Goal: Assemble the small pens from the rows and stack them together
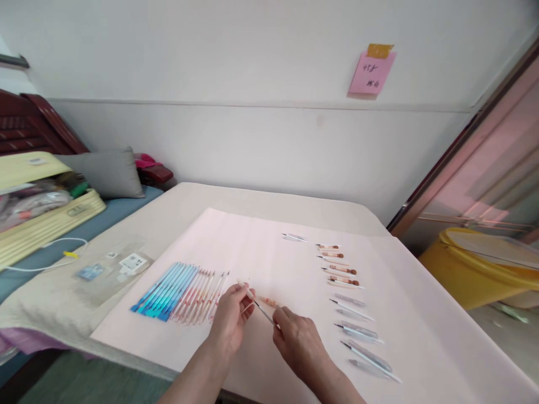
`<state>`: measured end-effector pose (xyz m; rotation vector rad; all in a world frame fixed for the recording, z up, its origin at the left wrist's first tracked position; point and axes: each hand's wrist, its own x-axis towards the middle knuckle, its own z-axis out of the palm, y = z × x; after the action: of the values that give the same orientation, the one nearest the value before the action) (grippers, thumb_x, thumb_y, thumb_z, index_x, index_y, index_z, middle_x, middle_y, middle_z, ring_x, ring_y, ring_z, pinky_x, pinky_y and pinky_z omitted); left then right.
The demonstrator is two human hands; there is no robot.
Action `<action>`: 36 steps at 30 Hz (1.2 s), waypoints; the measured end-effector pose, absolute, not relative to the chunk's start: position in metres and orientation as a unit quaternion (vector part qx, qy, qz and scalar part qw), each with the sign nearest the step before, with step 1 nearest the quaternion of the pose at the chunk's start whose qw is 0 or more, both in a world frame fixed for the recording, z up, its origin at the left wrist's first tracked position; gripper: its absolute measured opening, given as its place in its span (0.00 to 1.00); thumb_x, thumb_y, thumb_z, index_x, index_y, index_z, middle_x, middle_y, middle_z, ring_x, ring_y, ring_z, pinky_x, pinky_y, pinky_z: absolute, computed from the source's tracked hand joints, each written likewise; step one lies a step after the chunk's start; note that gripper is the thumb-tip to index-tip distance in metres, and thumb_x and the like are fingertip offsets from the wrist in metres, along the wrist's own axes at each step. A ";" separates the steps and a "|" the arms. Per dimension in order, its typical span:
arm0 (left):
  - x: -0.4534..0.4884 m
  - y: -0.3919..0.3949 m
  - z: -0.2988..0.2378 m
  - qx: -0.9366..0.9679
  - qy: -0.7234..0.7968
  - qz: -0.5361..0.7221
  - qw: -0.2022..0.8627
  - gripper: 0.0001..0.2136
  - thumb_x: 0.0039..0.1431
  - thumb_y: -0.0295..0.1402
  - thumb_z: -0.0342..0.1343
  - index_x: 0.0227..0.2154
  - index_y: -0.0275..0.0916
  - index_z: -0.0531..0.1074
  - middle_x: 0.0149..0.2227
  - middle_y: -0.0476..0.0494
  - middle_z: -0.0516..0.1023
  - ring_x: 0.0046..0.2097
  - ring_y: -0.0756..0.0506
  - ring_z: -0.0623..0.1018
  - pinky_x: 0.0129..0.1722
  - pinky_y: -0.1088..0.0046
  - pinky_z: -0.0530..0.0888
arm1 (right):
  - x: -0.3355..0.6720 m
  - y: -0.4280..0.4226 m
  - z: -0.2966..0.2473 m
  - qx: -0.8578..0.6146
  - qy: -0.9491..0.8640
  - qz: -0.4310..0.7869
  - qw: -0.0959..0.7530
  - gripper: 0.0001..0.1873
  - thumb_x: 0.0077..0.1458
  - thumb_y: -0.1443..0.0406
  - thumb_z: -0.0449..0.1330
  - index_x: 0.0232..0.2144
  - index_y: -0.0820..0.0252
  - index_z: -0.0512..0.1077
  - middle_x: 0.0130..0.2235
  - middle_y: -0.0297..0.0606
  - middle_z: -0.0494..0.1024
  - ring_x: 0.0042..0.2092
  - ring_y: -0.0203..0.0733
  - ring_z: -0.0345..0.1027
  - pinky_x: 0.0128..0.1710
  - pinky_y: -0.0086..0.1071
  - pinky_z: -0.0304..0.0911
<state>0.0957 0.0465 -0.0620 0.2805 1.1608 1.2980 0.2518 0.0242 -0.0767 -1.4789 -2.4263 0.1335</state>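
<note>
My left hand (231, 315), closed, pinches a slim whitish pen part (249, 293) near its fingertips. From this part a thin pen refill with a dark tip (263, 312) runs across to my right hand (297, 335), whose fingers are shut on its other end. Whether the tip sits inside the pen part I cannot tell. Just beyond my right fingers lies a clear piece with an orange-brown pattern (268, 302), partly hidden. To the left of my hands, blue pens (166, 292) lie in a tight row beside clear pens with reddish patterns (197, 297).
Along the right of the pale sheet (252, 241) lie patterned barrels with brown ends (342, 270), loose refills (357, 310) and greyish clear tubes (368, 356). Farther back is another pen piece (295, 238). Clear plastic packaging (113, 269) is at left; a yellow bin (475, 269) stands right.
</note>
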 end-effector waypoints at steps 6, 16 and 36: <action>0.099 0.045 -0.065 0.127 0.497 0.557 0.654 0.09 0.46 0.33 0.61 0.27 0.37 0.67 0.30 0.44 0.74 0.31 0.51 0.75 0.30 0.77 0.69 | 0.252 0.025 -0.077 -0.506 -0.843 0.046 0.176 0.07 0.48 0.72 0.49 0.28 0.58 0.65 0.28 0.32 0.72 0.26 0.33 0.64 0.25 0.29 0.43; 0.103 0.042 -0.061 0.140 0.481 0.567 0.654 0.09 0.48 0.34 0.60 0.28 0.38 0.65 0.31 0.44 0.74 0.33 0.49 0.76 0.31 0.76 0.70 | 0.252 0.025 -0.078 -0.499 -0.844 0.026 0.194 0.06 0.48 0.73 0.50 0.27 0.59 0.65 0.28 0.32 0.72 0.26 0.33 0.62 0.25 0.29 0.43; 0.134 0.025 -0.067 0.084 0.406 0.505 0.757 0.09 0.45 0.29 0.61 0.24 0.37 0.64 0.23 0.50 0.71 0.25 0.52 0.72 0.25 0.77 0.68 | 0.248 0.020 -0.070 -0.476 -0.828 0.034 0.294 0.09 0.58 0.68 0.46 0.35 0.61 0.66 0.29 0.36 0.71 0.27 0.33 0.63 0.26 0.25 0.51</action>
<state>0.1339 0.0251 -0.0671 0.1836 0.8846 1.1010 0.2477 0.0201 -0.0700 -1.2676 -2.2037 0.0896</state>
